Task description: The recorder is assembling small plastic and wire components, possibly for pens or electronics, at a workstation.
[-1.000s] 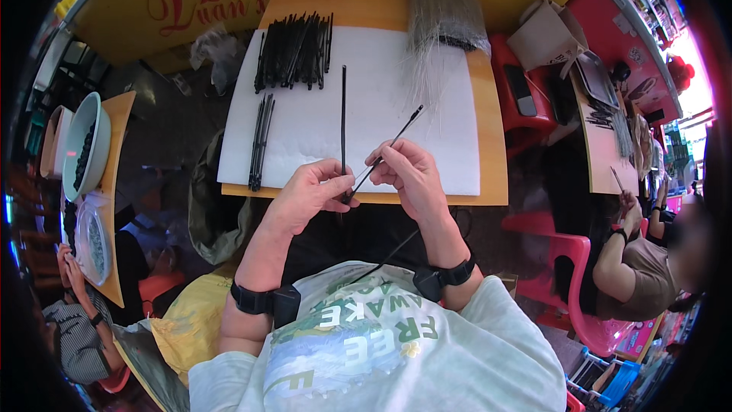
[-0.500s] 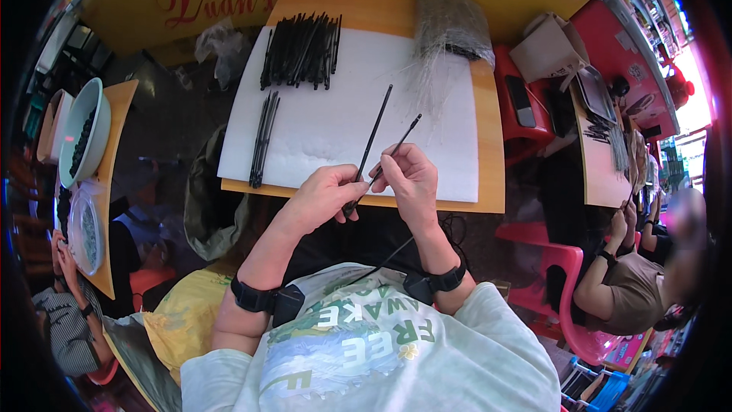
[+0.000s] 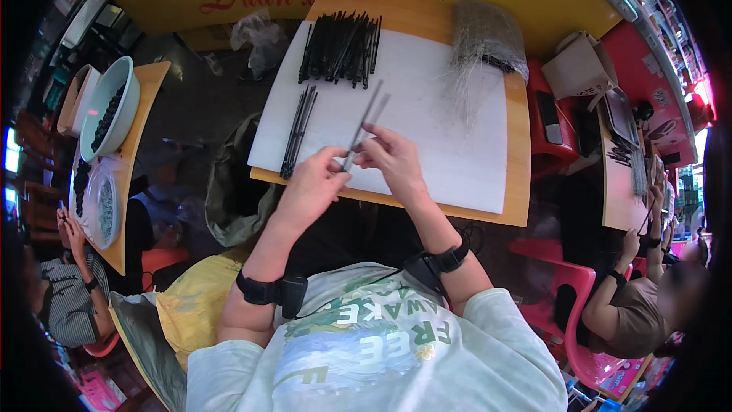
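Two thin black rods (image 3: 369, 113), smeared by motion, stand tilted side by side over the board's near edge. My left hand (image 3: 311, 185) is closed around their lower ends, below the board's edge. Against the rods, a little higher up, the fingers of my right hand (image 3: 390, 159) pinch. Which rod each finger presses cannot be made out. Left of my hands lies a small bundle of black rods (image 3: 300, 131) on the white sheet (image 3: 427, 118). Beyond it is a larger pile of black rods (image 3: 341, 47).
A clear plastic bag with thin strands (image 3: 488, 34) lies at the board's far right. The wooden board (image 3: 518, 160) borders the sheet. At left, a pale green basin (image 3: 131, 91) holds dark pieces. Co-workers sit at both sides; a pink chair (image 3: 568, 282) is at right.
The two rods have come from apart to nearly parallel, close together. My right hand has drawn nearer my left. The whole view has shifted, so the board appears further right.
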`<state>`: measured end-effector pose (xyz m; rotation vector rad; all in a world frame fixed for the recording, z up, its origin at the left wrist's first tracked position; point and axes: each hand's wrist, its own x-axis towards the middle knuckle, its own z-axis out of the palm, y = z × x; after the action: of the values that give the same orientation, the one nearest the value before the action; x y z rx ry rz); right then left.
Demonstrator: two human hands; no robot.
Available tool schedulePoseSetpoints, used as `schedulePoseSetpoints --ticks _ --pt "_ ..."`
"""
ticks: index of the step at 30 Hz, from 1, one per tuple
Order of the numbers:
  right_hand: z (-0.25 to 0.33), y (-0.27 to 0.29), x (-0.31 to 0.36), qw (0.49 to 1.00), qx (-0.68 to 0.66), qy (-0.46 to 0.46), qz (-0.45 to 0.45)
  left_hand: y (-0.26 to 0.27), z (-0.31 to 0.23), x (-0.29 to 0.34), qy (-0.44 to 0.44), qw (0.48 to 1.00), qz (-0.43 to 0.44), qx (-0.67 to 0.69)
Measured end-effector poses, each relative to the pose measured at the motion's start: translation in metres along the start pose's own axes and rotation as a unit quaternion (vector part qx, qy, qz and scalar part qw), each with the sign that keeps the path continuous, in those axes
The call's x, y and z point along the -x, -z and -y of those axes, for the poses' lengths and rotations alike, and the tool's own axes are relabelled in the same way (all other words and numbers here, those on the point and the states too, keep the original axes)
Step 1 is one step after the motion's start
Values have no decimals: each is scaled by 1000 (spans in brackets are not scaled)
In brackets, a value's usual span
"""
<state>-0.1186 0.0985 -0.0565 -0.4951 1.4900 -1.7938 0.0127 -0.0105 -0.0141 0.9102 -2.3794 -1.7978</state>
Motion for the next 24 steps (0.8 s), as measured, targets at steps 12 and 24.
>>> schedulePoseSetpoints --ticks 12,24 --pt "4 -10 -5 976 206 -17 68 75 73 -9 71 964 -230 -112" --pt "18 19 -75 981 191 32 -21 68 78 -12 -50 954 -230 -185"
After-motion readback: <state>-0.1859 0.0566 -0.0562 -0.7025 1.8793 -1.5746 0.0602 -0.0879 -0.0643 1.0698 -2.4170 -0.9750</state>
